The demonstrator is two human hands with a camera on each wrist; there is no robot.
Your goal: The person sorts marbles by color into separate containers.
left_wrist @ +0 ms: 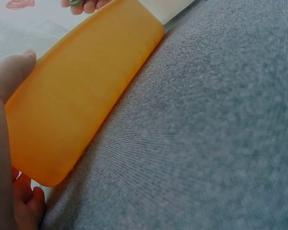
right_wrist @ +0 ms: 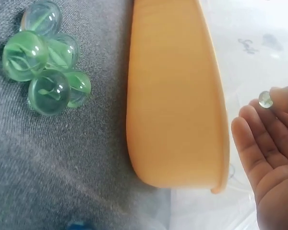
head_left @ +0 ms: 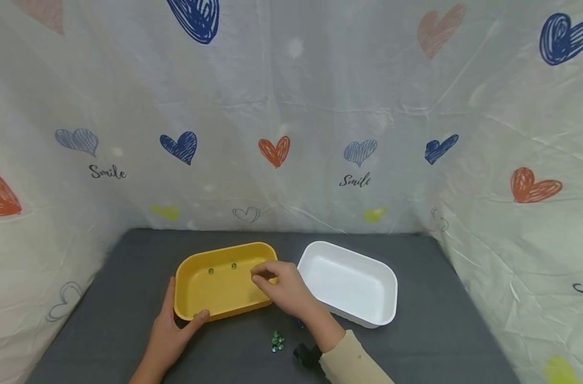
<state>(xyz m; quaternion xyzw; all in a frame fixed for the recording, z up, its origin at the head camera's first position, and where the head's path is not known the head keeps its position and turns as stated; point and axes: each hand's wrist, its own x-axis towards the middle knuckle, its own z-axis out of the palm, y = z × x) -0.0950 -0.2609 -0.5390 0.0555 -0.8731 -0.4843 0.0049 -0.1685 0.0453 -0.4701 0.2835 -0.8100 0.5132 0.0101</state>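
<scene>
My left hand [head_left: 169, 333] grips the left end of a yellow tray [head_left: 224, 309], its thumb on the near rim and its fingers around the outer side. Two green marbles [head_left: 211, 271] lie on the tray's floor. Over the right end of that tray, my right hand [head_left: 289, 290] pinches a clear green glass marble [right_wrist: 265, 99] between thumb and forefinger; in the head view the fingers hide it. Several more green marbles [head_left: 277, 341] sit clustered on the grey cloth in front of the tray, large in the right wrist view.
A white tray [head_left: 392, 298] with nothing visible in it stands to the right of the yellow one. Something small and dark blue [head_left: 299, 323] shows beside my right forearm. A black object [head_left: 306, 356] is partly hidden by the sleeve. A heart-printed curtain [head_left: 315, 186] hangs behind the table.
</scene>
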